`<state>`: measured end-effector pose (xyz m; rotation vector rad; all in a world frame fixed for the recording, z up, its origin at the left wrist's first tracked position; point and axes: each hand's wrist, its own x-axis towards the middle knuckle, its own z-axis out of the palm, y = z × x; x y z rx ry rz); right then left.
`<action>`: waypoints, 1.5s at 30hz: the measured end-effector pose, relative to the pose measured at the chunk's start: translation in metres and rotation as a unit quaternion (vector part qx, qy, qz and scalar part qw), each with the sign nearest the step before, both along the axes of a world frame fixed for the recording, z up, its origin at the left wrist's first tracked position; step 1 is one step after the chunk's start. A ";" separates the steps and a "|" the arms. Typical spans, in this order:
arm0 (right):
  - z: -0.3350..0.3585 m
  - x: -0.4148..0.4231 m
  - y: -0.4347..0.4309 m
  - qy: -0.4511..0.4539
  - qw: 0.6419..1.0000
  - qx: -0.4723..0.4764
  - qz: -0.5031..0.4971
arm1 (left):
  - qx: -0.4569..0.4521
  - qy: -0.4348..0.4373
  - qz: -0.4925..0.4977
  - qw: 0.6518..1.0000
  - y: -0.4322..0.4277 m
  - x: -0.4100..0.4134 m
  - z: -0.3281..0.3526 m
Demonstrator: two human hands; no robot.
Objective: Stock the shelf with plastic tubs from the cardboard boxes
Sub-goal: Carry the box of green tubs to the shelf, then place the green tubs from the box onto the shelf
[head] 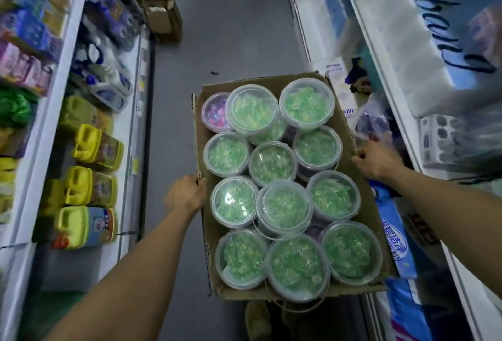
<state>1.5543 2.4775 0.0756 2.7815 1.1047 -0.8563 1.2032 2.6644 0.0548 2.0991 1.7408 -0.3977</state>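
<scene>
**Box of tubs held in the aisle between two shelves**

On your left, the shelf (pixel 68 55) is smeared by blur. Its upper packets are only patches of purple, blue and green, and no label reads. The yellow jugs (pixel 95 147) on the lower tier are clearer, though their print is not legible.

Your left hand (pixel 187 194) grips the left wall of the cardboard box (pixel 271 81). The fingers curl over the rim and are hidden inside.

The box hangs over the grey floor (pixel 231 41), nearer the right shelf, and a blurred foot shows below its near edge. It is packed with round clear tubs (pixel 284 206) with clear lids and green contents. Some sit higher, overlapping those beneath, so you cannot count the lower layer. One purple-filled tub (pixel 214 112) sits in the far left corner, half covered. More purple peeks through the gaps. Thin handles trail over the near edge.

Your right hand (pixel 376 160) holds the right wall with its fingers folded over the rim.

On your right, the shelf (pixel 381 69) is streaked with blur. A blue bag (pixel 396 234) lies low, partly behind the box. More cardboard boxes (pixel 163 12) stand far up the aisle.
</scene>
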 end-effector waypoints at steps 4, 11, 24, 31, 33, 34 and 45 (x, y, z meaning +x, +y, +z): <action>-0.002 0.002 -0.002 0.008 1.000 -0.020 -0.001 | -0.006 0.024 -0.005 1.000 0.001 0.001 -0.002; -0.004 0.003 -0.001 0.017 0.999 -0.030 -0.004 | -0.051 0.015 -0.017 0.998 0.010 0.002 -0.006; 0.048 -0.014 0.064 0.046 0.964 0.160 -0.209 | -0.070 -0.361 0.121 0.922 0.023 0.100 0.049; 0.030 -0.015 0.096 0.273 0.860 0.206 -0.380 | -0.181 -0.360 0.269 0.875 0.035 0.140 0.050; 0.027 -0.015 0.094 0.297 0.840 0.221 -0.397 | -0.174 -0.375 0.288 0.864 0.036 0.142 0.050; 0.029 -0.014 0.094 0.309 0.829 0.231 -0.404 | -0.172 -0.385 0.299 0.856 0.035 0.142 0.051; 0.086 -0.007 0.046 0.409 0.726 0.316 -0.453 | -0.259 -0.484 0.400 0.734 -0.004 0.109 0.104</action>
